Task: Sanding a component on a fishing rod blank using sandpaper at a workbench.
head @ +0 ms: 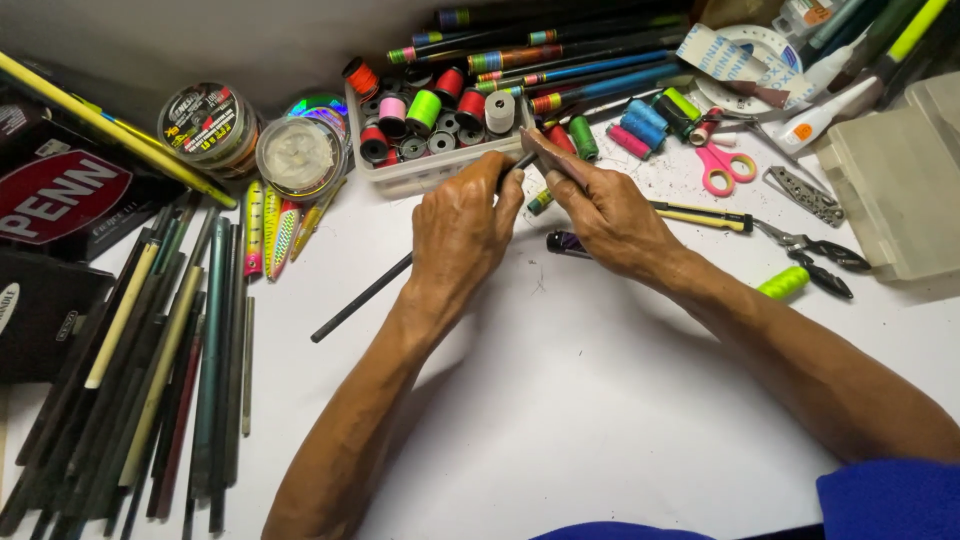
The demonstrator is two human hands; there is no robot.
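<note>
Now my left hand (462, 225) and right hand (600, 205) both grip the thin dark rod (362, 298) — fingers closed — just below the thread-spool tray (430, 172) at upper centre.

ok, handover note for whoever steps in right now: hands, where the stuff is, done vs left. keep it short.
Left hand: closed around a thin dark rod near its upper end; the rod runs down-left across the white table.
Right hand: fingers pinch the rod's upper end, just in front of the white tray of thread spools.
Nearby: pink scissors and pliers to the right, loose spools beyond the hands, a bundle of rods at left.
Done: rod picked out and held in both hands.
Left: no thread shows on the rod; whatever is under the fingers is hidden.
</note>
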